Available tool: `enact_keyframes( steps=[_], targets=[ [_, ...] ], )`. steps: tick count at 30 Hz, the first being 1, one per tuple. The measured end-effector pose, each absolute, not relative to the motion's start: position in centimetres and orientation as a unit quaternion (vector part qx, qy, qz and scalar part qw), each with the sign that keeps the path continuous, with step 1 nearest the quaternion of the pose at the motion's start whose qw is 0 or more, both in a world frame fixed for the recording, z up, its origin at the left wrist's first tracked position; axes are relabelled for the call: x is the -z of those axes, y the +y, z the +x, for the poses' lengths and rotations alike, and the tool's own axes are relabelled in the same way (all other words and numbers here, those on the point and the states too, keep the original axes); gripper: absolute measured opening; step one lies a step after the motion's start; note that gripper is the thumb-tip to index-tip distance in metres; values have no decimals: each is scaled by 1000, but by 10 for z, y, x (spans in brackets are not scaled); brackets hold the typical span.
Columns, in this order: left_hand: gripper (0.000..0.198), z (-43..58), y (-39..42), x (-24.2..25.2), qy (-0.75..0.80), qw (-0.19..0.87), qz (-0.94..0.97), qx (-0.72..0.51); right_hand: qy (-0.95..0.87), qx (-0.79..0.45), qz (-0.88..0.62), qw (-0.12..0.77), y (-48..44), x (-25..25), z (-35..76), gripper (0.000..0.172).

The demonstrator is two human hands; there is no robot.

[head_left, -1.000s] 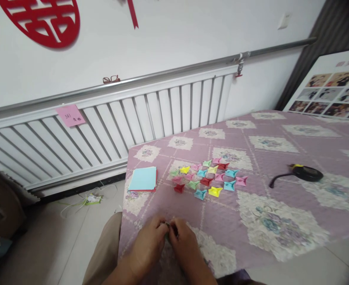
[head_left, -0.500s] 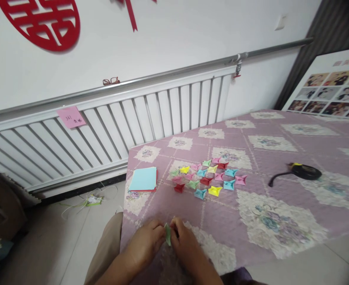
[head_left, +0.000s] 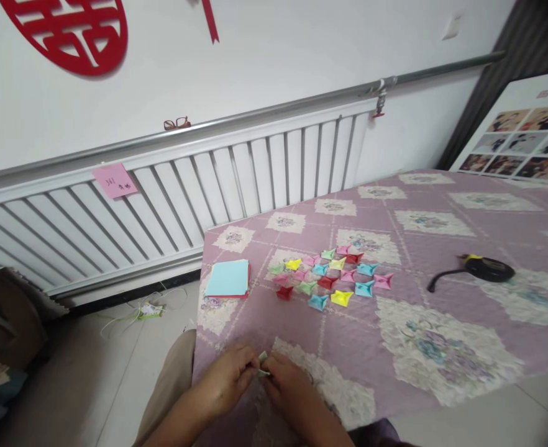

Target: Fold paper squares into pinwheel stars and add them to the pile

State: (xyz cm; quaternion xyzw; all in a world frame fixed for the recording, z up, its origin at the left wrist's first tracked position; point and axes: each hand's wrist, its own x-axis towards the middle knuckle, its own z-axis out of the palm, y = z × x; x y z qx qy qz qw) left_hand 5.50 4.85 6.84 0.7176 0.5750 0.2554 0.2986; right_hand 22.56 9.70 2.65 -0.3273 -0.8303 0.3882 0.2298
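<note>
- Pinched between the fingers of both hands is a small pale green paper (head_left: pixel 263 366), just above the near edge of the table; the left hand (head_left: pixel 232 377) grasps one side, the right hand (head_left: pixel 294 388) the other, fingers nearly meeting.
- Much of the paper is hidden by the fingers, so its exact folds cannot be told.
- It should weigh next to nothing and bend easily, stiffening wherever layers double up; thin corners would likely crush or tear under a hard pull.
- Best hold, I judge: thumb and forefinger on the layered edges, lightly, leaving the points free.
- Beyond the hands sit rows of small folded paper pieces (head_left: pixel 327 282) in red, pink, yellow, blue and green, probably as light and easily dented.
- Left of those lies a stack of square sheets (head_left: pixel 227 277), light blue on top, red showing beneath.
- Under everything spreads a purple floral tablecloth (head_left: pixel 264 323); its soft, textured surface probably limits sliding.
</note>
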Motion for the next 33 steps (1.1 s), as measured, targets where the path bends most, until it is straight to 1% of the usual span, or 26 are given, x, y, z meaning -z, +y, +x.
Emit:
enact_keyframes(
  steps=[3,5,7,13,17,19,21,23,26,31,33],
  targets=[
    [7,59,49,-60,595,343,658,-308,-814,-399,-332,258,98,-24,224,9],
    [5,62,51,-53,609,372,613,-340,-800,-418,-325,282,99,-22,223,11],
    [10,64,52,-49,621,381,582,-361,-785,-439,-317,301,100,-22,224,16],
    [22,64,57,-44,629,384,556,-384,-722,-512,-329,329,102,-29,226,22],
    [24,68,59,-38,634,385,523,-420,-675,-534,-380,338,102,-28,224,21],
    [24,74,60,-35,611,419,480,-470,-662,-530,-401,347,102,-26,223,20],
    [35,79,61,-33,580,473,423,-510,-653,-529,-410,356,102,-24,223,19],
    [46,84,60,-31,574,521,378,-507,-645,-531,-412,364,102,-23,223,19],
    [40,87,59,-28,585,553,363,-469,-635,-535,-414,373,102,-23,222,21],
    [39,88,58,-28,592,539,371,-471,-611,-560,-417,374,101,-20,219,21],
    [38,88,59,-29,598,527,383,-466,-602,-563,-422,378,102,-18,218,19]
  ],
)
